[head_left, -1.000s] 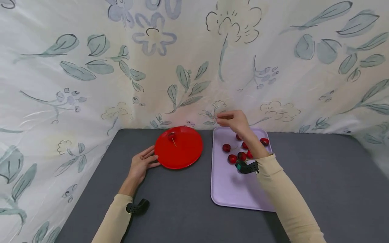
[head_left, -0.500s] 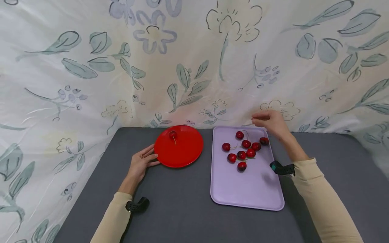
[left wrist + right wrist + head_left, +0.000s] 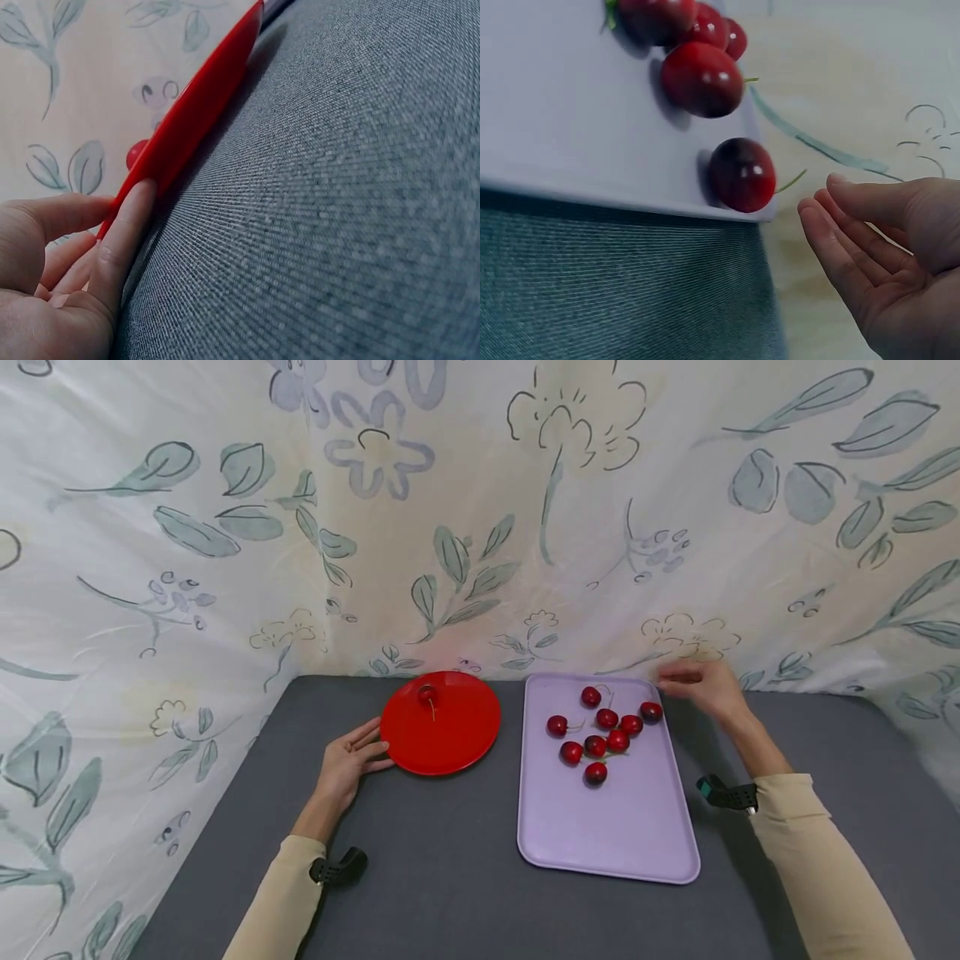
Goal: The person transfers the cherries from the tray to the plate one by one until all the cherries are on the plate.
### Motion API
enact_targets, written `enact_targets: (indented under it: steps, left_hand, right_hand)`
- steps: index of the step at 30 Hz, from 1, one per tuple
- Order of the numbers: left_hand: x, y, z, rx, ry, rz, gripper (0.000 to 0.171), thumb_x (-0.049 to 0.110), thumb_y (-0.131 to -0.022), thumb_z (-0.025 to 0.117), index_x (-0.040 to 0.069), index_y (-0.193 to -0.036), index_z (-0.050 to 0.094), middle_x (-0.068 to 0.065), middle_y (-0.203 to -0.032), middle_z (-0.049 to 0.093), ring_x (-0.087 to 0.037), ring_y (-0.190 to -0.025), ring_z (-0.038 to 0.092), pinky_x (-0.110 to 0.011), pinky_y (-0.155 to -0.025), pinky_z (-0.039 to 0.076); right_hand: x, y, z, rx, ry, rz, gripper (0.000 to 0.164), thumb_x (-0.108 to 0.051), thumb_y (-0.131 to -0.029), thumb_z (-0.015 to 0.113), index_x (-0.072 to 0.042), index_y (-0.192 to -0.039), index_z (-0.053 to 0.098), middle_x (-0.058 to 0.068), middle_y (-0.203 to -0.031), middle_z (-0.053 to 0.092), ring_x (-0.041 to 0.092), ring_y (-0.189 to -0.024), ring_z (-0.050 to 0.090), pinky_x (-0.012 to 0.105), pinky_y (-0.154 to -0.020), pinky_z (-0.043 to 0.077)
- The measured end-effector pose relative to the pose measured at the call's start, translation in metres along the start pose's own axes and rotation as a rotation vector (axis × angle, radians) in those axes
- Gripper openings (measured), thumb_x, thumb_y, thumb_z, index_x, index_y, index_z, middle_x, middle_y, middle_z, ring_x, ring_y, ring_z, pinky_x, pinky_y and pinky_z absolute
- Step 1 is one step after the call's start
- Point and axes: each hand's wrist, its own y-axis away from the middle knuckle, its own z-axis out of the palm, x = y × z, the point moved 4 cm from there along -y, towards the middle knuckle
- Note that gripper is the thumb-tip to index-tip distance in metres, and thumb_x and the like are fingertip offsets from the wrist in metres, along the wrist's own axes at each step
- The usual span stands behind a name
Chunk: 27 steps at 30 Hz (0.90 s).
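Observation:
My left hand [image 3: 345, 768] holds the left rim of a round red plate [image 3: 457, 743]; in the left wrist view its thumb and fingers [image 3: 124, 232] lie on both sides of the rim. One cherry [image 3: 427, 693] with its stem lies on the plate. Past the far right corner of a lilac tray [image 3: 600, 835], my right hand [image 3: 708, 687] hovers with its fingers loosely bent and nothing between them. The closest fruit to it is a dark red cherry [image 3: 742, 176] in that corner, whose stem [image 3: 791, 181] points toward the fingertips with a small gap.
Several more cherries [image 3: 607, 718] are grouped in the far half of the tray, some with stems. The dark grey table [image 3: 450, 877] ends at a curtain [image 3: 480, 527] with painted flowers, close behind plate and tray.
My right hand has moved from above the tray to the right, then lower beside its far right corner, uncovering the cherries. The left hand and plate stay in place.

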Motion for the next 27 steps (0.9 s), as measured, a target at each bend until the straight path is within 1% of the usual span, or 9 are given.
enact_targets:
  steps: [4, 6, 8, 10, 14, 18, 21, 23, 27]
  left_hand:
    - [0.0, 0.0, -0.001, -0.001, 0.004, 0.003, 0.058, 0.0, -0.096, 0.06, 0.002, -0.149, 0.039, -0.017, -0.15, 0.042, -0.009, -0.105, 0.065, -0.033, -0.08, 0.06]
    - [0.0, 0.0, -0.001, -0.003, 0.004, 0.003, 0.058, 0.0, -0.096, 0.06, 0.002, -0.149, 0.039, -0.017, -0.15, 0.041, -0.009, -0.105, 0.065, -0.033, -0.08, 0.06]
    - [0.0, 0.0, -0.001, -0.006, 0.001, 0.002, 0.058, 0.0, -0.096, 0.06, 0.002, -0.149, 0.038, -0.017, -0.15, 0.041, -0.009, -0.105, 0.065, -0.034, -0.08, 0.06]
    - [0.0, 0.0, 0.0, -0.009, 0.0, 0.003, 0.058, 0.0, -0.096, 0.061, 0.002, -0.149, 0.039, -0.017, -0.15, 0.041, -0.009, -0.106, 0.065, -0.034, -0.08, 0.06]
    - [-0.001, -0.001, 0.0, -0.014, 0.006, 0.009, 0.058, 0.0, -0.095, 0.061, 0.002, -0.149, 0.039, -0.018, -0.15, 0.042, -0.01, -0.105, 0.066, -0.034, -0.08, 0.06]
    - [-0.002, -0.001, 0.0, -0.016, 0.012, 0.011, 0.058, -0.001, -0.095, 0.061, 0.002, -0.149, 0.039, -0.018, -0.149, 0.042, -0.009, -0.104, 0.066, -0.034, -0.081, 0.06]
    - [-0.002, -0.001, 0.0, -0.015, 0.013, 0.012, 0.058, -0.001, -0.095, 0.06, 0.002, -0.149, 0.039, -0.019, -0.15, 0.042, -0.009, -0.104, 0.066, -0.034, -0.081, 0.06]
    - [-0.001, -0.001, 0.0, -0.013, 0.013, 0.014, 0.058, -0.001, -0.095, 0.06, 0.002, -0.149, 0.039, -0.018, -0.15, 0.042, -0.009, -0.104, 0.066, -0.034, -0.08, 0.06]
    - [-0.001, 0.0, -0.001, -0.017, 0.012, 0.02, 0.058, 0.0, -0.095, 0.061, 0.002, -0.149, 0.039, -0.018, -0.149, 0.042, -0.009, -0.105, 0.066, -0.034, -0.08, 0.06]
  right_hand:
    - [0.003, -0.003, 0.005, -0.016, 0.026, -0.036, 0.034, -0.013, -0.093, 0.068, 0.006, -0.121, 0.065, 0.027, -0.119, 0.064, 0.036, -0.106, 0.061, 0.028, -0.081, 0.053]
    - [0.003, -0.006, 0.008, -0.029, 0.031, -0.058, 0.032, -0.01, -0.093, 0.067, 0.007, -0.12, 0.066, 0.027, -0.117, 0.065, 0.036, -0.104, 0.063, 0.017, -0.074, 0.051]
    - [0.004, -0.008, 0.01, -0.04, 0.037, -0.078, 0.031, -0.007, -0.092, 0.068, 0.007, -0.119, 0.066, 0.027, -0.115, 0.066, 0.035, -0.102, 0.065, 0.011, -0.07, 0.05]
    - [0.005, -0.01, 0.011, -0.051, 0.042, -0.094, 0.03, -0.006, -0.092, 0.068, 0.007, -0.118, 0.067, 0.027, -0.114, 0.067, 0.032, -0.099, 0.066, 0.008, -0.068, 0.049]
    - [0.007, -0.012, 0.013, -0.062, 0.034, -0.111, 0.029, -0.007, -0.092, 0.069, 0.008, -0.117, 0.068, 0.027, -0.111, 0.068, 0.015, -0.089, 0.068, 0.01, -0.068, 0.052]
    - [0.009, -0.011, 0.013, -0.068, 0.012, -0.111, 0.03, -0.009, -0.091, 0.07, 0.009, -0.116, 0.068, 0.027, -0.109, 0.068, -0.002, -0.08, 0.064, 0.014, -0.067, 0.055]
    - [0.009, -0.01, 0.013, -0.069, -0.012, -0.112, 0.03, -0.007, -0.092, 0.069, 0.01, -0.116, 0.067, 0.029, -0.11, 0.067, -0.005, -0.078, 0.063, 0.019, -0.069, 0.059]
    - [0.009, -0.009, 0.013, -0.078, -0.053, -0.11, 0.03, -0.004, -0.092, 0.068, 0.012, -0.117, 0.065, 0.031, -0.111, 0.066, -0.003, -0.078, 0.066, 0.026, -0.072, 0.061]
    - [0.008, -0.007, 0.013, -0.105, -0.14, -0.083, 0.033, 0.0, -0.092, 0.067, 0.017, -0.118, 0.061, 0.037, -0.113, 0.062, 0.004, -0.079, 0.07, 0.036, -0.076, 0.061]
